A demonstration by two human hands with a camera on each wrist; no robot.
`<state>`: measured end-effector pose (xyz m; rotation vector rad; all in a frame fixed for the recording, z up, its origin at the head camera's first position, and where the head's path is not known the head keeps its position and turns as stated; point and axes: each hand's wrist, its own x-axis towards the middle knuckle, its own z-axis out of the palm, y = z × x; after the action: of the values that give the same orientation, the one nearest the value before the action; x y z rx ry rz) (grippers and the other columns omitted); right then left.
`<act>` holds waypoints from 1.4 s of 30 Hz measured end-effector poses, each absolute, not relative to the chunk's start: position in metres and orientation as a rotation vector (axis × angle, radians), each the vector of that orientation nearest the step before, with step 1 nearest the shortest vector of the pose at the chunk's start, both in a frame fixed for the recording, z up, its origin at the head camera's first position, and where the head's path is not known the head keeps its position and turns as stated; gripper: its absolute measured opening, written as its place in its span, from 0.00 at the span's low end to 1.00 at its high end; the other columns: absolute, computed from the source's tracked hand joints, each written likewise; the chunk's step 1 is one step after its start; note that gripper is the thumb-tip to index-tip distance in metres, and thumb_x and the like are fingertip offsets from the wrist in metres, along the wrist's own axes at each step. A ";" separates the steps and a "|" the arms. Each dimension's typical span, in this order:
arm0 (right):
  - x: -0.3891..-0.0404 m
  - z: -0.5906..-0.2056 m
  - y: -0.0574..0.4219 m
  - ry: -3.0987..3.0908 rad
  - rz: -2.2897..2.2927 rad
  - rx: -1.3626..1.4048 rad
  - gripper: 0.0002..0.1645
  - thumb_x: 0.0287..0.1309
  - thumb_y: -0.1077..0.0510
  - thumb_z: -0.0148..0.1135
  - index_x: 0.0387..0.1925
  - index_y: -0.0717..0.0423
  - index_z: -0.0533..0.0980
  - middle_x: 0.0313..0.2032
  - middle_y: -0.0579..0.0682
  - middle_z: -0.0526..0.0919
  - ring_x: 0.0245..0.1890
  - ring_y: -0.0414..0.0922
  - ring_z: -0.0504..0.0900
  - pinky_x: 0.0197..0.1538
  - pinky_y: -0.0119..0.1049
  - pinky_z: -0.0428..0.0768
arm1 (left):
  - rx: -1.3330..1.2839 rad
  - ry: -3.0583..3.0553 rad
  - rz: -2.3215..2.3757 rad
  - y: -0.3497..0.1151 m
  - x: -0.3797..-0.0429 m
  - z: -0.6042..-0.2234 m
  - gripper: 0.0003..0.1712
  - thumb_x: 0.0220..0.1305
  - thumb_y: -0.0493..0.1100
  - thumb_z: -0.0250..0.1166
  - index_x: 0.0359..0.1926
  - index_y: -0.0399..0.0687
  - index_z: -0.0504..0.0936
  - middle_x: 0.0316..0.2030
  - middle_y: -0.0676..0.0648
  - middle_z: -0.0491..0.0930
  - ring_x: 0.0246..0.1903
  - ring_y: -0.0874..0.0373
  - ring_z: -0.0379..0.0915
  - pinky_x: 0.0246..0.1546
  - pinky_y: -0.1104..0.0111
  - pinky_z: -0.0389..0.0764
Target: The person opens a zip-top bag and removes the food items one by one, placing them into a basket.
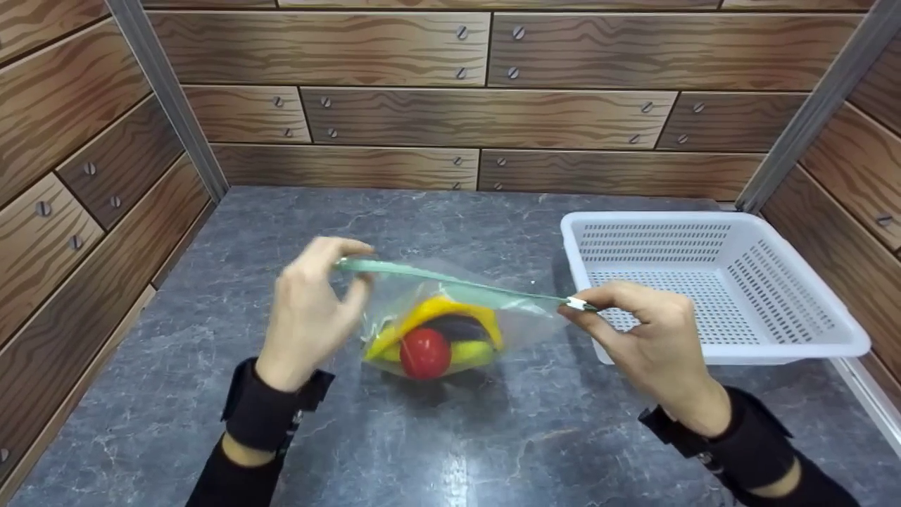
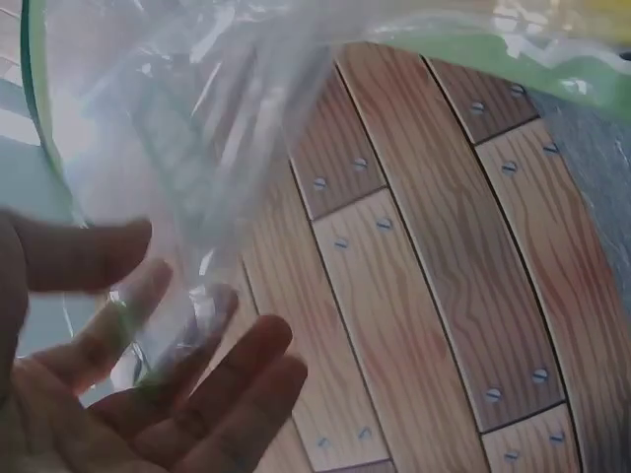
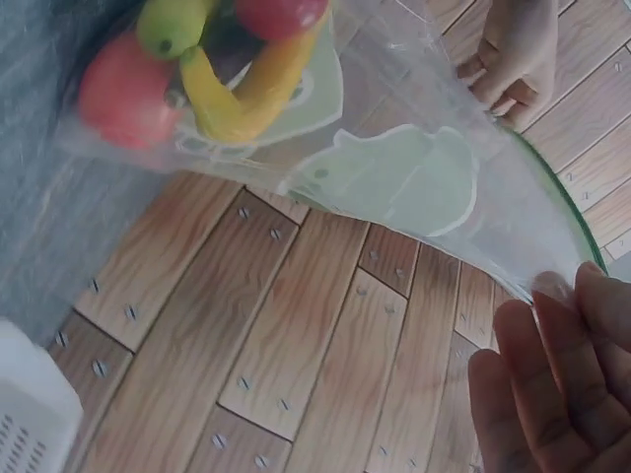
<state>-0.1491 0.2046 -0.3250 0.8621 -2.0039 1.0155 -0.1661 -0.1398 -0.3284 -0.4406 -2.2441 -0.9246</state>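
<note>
A clear zip bag (image 1: 531, 329) with a green strip along its mouth stands upright in the head view, stretched between both hands. Through its film show a yellow banana (image 1: 440, 305), a round red fruit (image 1: 425, 353), a dark purple piece (image 1: 459, 327) and a yellow-green fruit (image 1: 474, 352). My left hand (image 1: 307, 313) holds the bag's upper left corner between thumb and fingers. At the other end of the strip, my right hand (image 1: 644, 341) pinches the white slider (image 1: 576, 303) between thumb and forefinger. Pale green printed shapes (image 3: 394, 182) mark the bag's side.
A white perforated plastic basket (image 1: 781, 348) stands at the right of the grey marbled table (image 1: 176, 415). Wood-patterned walls (image 1: 394, 116) with printed screws enclose the table at the back and both sides. Each wrist wears a black strap.
</note>
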 end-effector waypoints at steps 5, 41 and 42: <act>-0.151 -0.329 0.201 -2.030 1.054 0.867 0.14 0.40 0.75 0.80 0.29 0.57 0.89 0.26 0.50 0.92 0.29 0.26 0.86 0.37 0.19 0.83 | -0.666 -2.255 -0.759 -0.114 -0.148 -0.325 0.19 0.57 0.40 0.75 0.51 0.45 0.87 0.49 0.45 0.89 0.57 0.45 0.82 0.70 0.40 0.73; -0.154 -0.327 0.206 -2.060 1.010 0.864 0.15 0.39 0.74 0.82 0.31 0.57 0.90 0.28 0.51 0.93 0.31 0.25 0.88 0.35 0.17 0.82 | -0.990 -2.052 -0.508 -0.044 -0.155 -0.312 0.05 0.69 0.43 0.69 0.37 0.46 0.87 0.32 0.53 0.85 0.29 0.60 0.76 0.29 0.74 0.78; -0.155 -0.327 0.208 -2.075 1.011 0.846 0.15 0.40 0.74 0.82 0.31 0.57 0.90 0.28 0.51 0.93 0.31 0.24 0.87 0.35 0.16 0.82 | -0.966 -2.049 -0.493 -0.047 -0.155 -0.313 0.06 0.69 0.44 0.69 0.37 0.47 0.87 0.32 0.53 0.85 0.29 0.61 0.76 0.29 0.74 0.78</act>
<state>-0.1550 0.2078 -0.3270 0.8463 -2.0755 1.0110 -0.1552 -0.0472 -0.3132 -0.9662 -2.0486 -0.4931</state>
